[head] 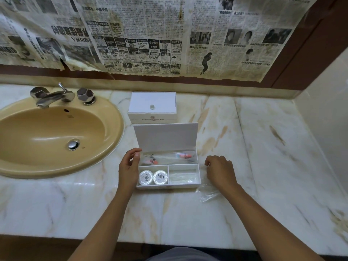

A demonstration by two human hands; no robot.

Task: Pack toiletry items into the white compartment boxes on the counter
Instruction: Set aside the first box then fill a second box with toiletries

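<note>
Two bare hands flank the open white compartment box (168, 173) on the cream marble counter (263, 147). The left hand (129, 169) lies against the box's left wall, fingers loosely curved and thumb near the back corner; whether it actually pinches the wall or the clear wrapper there cannot be told. The right hand (220, 171) sits just right of the box with its fingers curled down onto a crumpled clear plastic bag (208, 191) lying on the counter; whether it grasps the plastic is hidden by the knuckles.

The box's flat white lid (165, 137) stands upright behind its three compartments. The long rear compartment holds clear-wrapped items with orange-red parts (185, 156) (too blurred to name). The front left compartment holds two round white soaps with dark emblems (153, 178), side by side and touching. The front right one holds flat clear-wrapped packets (183, 178).

Behind, a second white box with a small clear knob on its closed lid (152, 107) stands near the wall. To the left is a tan oval basin (50, 136) with a chrome tap (52, 96). Yellowed newspaper sheets (150, 34) cover the wall.
</note>
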